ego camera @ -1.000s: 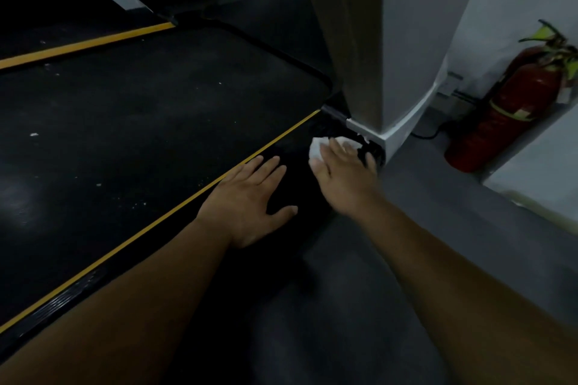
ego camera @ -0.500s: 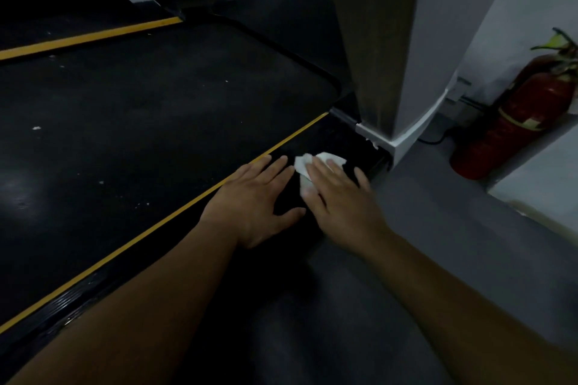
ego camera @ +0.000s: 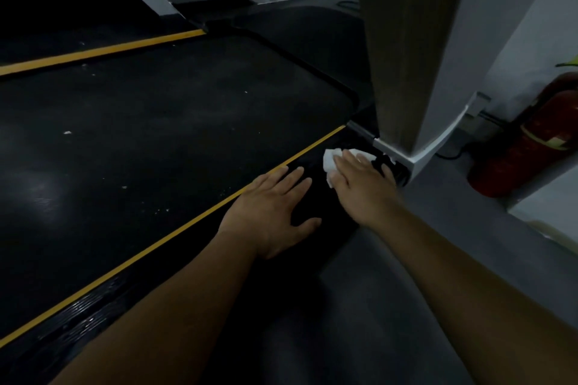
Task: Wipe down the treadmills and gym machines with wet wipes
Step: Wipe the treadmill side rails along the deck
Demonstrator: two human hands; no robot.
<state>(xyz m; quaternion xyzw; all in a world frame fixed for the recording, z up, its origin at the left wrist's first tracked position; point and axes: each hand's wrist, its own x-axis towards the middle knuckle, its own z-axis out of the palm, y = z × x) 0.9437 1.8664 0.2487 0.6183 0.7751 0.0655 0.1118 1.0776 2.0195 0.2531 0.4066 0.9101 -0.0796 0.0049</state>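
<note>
Pressing a crumpled white wet wipe (ego camera: 330, 159) onto the treadmill's black side rail (ego camera: 322, 201) with the right hand (ego camera: 364, 187), right at the foot of the treadmill's upright column (ego camera: 416, 40). Not clenched: fingers straight and laid flat over the wipe, pinning rather than pinching it, with white edges poking out on the side away from the column.

Bracing on the same rail with the left hand (ego camera: 275, 206), a little farther from the column than the right, just beside it but not touching. Likewise released, grasping nothing: palm down, fingers spread, fingertips close to the yellow stripe (ego camera: 187, 226).

Beyond that stripe, away from the column's foot, the dark running belt (ego camera: 140, 134), flecked with pale specks.

On the opposite side of the column, by the pale wall, a red fire extinguisher (ego camera: 525, 147), with a black cable (ego camera: 450, 156) between it and the column base. Grey floor (ego camera: 422, 275) under the right forearm, alongside the rail.
</note>
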